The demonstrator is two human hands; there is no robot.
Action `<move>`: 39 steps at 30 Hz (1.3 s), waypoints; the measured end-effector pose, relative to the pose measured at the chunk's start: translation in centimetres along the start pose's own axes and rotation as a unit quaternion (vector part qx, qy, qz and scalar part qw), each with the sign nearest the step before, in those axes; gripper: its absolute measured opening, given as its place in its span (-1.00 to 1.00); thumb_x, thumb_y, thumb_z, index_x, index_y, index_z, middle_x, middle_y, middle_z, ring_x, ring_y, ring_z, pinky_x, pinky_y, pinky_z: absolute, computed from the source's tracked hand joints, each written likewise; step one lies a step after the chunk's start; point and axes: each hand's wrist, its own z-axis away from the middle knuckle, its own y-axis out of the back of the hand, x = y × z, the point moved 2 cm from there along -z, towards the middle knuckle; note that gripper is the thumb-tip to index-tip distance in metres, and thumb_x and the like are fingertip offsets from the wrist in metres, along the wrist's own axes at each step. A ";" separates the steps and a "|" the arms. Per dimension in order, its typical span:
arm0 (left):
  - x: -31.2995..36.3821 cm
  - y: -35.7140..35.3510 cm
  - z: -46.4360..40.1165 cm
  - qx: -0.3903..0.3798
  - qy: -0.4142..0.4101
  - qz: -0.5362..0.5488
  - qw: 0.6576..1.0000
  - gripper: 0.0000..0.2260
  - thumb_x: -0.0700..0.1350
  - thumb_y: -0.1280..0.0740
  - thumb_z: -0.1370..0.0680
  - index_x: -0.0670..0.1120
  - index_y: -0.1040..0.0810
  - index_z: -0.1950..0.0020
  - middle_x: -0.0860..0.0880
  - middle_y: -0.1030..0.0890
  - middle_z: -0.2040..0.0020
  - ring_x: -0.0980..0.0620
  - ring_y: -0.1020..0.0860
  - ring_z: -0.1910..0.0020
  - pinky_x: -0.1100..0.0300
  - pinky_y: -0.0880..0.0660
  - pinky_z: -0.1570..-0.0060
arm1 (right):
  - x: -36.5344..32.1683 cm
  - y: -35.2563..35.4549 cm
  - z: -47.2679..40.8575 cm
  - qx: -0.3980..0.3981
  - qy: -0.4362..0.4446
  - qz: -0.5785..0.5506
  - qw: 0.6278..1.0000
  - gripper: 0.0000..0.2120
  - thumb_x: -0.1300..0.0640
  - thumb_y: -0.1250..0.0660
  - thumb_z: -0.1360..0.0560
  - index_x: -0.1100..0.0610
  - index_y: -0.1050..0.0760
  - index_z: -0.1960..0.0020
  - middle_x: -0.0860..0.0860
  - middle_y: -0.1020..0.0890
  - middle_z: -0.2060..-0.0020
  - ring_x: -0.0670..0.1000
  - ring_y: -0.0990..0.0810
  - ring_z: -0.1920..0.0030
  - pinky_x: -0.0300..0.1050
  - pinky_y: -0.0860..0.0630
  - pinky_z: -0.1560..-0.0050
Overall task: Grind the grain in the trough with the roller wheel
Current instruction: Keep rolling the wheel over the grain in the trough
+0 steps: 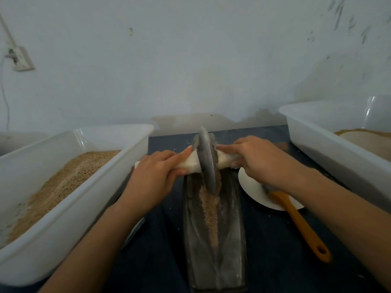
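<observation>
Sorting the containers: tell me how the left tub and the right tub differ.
The left tub holds coarse tan grain heaped along its outer side; the right tub holds smoother, paler, finer-looking material. The left tub shows in full, while the right tub is cut off by the frame. Both are white rectangular plastic tubs flanking the trough.

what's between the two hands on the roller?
Head view: the grey roller wheel stands on edge between the left hand and right hand, each gripping one end of the pale axle. Nothing else.
</observation>
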 end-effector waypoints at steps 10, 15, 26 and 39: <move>-0.8 4.5 2.8 -0.265 0.007 0.313 0.912 -0.65 0.22 -0.28 -0.50 0.43 -0.36 -0.27 0.21 -0.62 -0.08 0.14 -0.59 -0.05 0.19 -0.47 -0.10 | -3.4 5.7 4.6 -0.115 0.108 0.017 0.987 -0.57 -0.08 -0.31 -0.48 -0.19 -0.37 -0.33 -0.15 -0.48 0.16 -0.05 -0.50 0.08 -0.22 -0.41 0.19; -0.8 4.1 2.8 -0.254 0.011 0.303 0.919 -0.66 0.21 -0.26 -0.51 0.44 -0.36 -0.27 0.28 -0.61 -0.05 0.25 -0.56 -0.06 0.26 -0.43 -0.10 | -3.2 5.3 4.1 -0.109 0.104 -0.004 0.989 -0.57 -0.05 -0.30 -0.50 -0.22 -0.35 -0.35 -0.12 -0.53 0.01 -0.05 -0.50 0.01 -0.21 -0.40 0.14; 0.1 0.5 0.5 -0.018 0.004 0.056 0.998 -0.53 -0.07 -0.29 -0.55 0.11 -0.26 -0.43 0.01 -0.58 -0.12 0.00 -0.52 -0.07 0.06 -0.42 -0.09 | 0.0 1.1 0.6 -0.046 0.007 -0.038 0.998 -0.48 0.03 -0.32 -0.50 -0.24 -0.26 -0.40 0.04 -0.51 -0.23 0.06 -0.47 -0.20 -0.07 -0.40 -0.11; -0.2 3.2 2.3 -0.138 0.017 0.207 0.968 -0.61 0.20 -0.29 -0.47 0.46 -0.32 -0.27 0.24 -0.60 0.05 0.24 -0.54 0.07 0.33 -0.41 0.08 | -1.8 3.7 2.9 -0.136 0.078 -0.004 0.988 -0.56 -0.03 -0.28 -0.51 -0.18 -0.33 -0.37 -0.17 -0.51 0.12 -0.11 -0.44 0.10 -0.27 -0.33 0.24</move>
